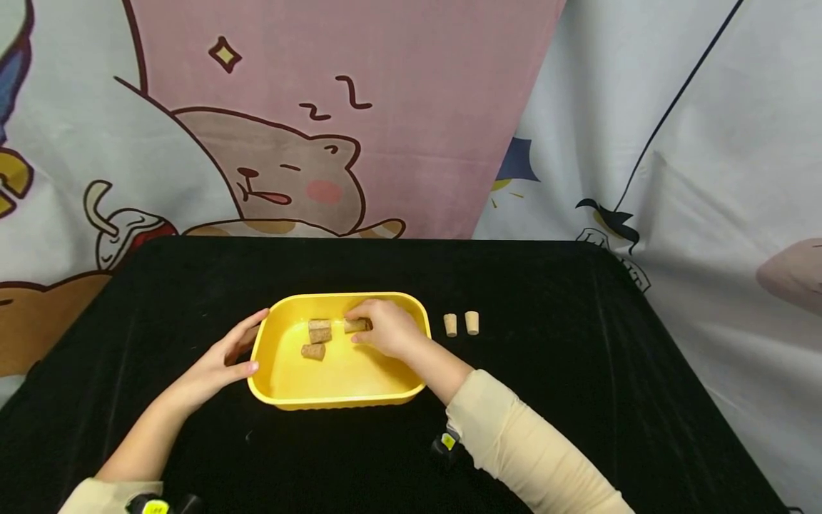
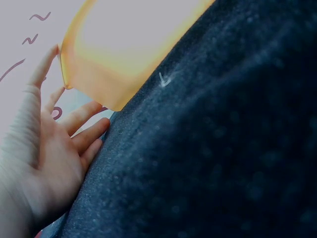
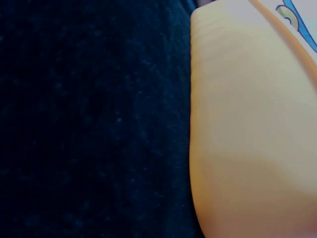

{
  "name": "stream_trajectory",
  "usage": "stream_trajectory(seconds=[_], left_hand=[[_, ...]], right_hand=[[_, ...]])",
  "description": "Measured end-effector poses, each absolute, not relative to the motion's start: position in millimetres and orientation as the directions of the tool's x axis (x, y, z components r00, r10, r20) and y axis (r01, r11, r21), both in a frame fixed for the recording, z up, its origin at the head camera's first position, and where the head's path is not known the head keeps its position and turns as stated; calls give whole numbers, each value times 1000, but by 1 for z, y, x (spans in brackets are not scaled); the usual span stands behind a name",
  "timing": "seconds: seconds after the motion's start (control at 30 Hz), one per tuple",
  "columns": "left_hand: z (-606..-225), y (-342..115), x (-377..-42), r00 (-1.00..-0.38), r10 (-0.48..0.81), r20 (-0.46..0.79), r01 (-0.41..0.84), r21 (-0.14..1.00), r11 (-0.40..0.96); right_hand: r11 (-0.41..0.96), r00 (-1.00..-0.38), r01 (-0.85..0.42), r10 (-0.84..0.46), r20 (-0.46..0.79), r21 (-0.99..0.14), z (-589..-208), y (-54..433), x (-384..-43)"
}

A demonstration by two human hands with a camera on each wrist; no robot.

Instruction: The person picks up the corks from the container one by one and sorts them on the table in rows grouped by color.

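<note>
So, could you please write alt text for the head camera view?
A right hand holds a cork inside a yellow tray on a black table, while the left hand touches the tray's side. Two corks lie in the tray; two more stand beside it.

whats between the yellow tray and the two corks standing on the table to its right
Nothing: in the head view only bare black cloth separates the yellow tray from the two corks.
</note>
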State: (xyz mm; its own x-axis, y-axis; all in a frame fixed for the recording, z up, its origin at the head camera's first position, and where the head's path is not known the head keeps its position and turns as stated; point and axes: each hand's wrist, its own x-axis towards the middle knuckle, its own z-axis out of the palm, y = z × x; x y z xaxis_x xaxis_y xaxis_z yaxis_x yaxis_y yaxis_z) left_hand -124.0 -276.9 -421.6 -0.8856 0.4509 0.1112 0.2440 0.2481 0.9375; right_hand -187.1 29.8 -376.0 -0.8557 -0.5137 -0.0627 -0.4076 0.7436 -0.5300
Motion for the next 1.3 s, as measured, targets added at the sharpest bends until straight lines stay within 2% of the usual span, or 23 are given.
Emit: stream_trajectory(seconds=[0.17, 0.37, 1.0, 1.3], left_hand=[[-418, -275, -125, -877, 463, 129, 259, 938, 230], [-413, -273, -124, -874, 464, 141, 266, 939, 216], [-417, -275, -123, -895, 436, 99, 229, 939, 256], [-418, -273, -121, -894, 437, 97, 230, 937, 262]], right_hand=[[793, -862, -430, -503, -65, -431, -375, 28, -185], [813, -871, -430, -488, -58, -393, -376, 28, -188], [820, -865, -427, -494, -93, -382, -378, 29, -188], [763, -850, -466, -527, -13, -449, -372, 37, -186]])
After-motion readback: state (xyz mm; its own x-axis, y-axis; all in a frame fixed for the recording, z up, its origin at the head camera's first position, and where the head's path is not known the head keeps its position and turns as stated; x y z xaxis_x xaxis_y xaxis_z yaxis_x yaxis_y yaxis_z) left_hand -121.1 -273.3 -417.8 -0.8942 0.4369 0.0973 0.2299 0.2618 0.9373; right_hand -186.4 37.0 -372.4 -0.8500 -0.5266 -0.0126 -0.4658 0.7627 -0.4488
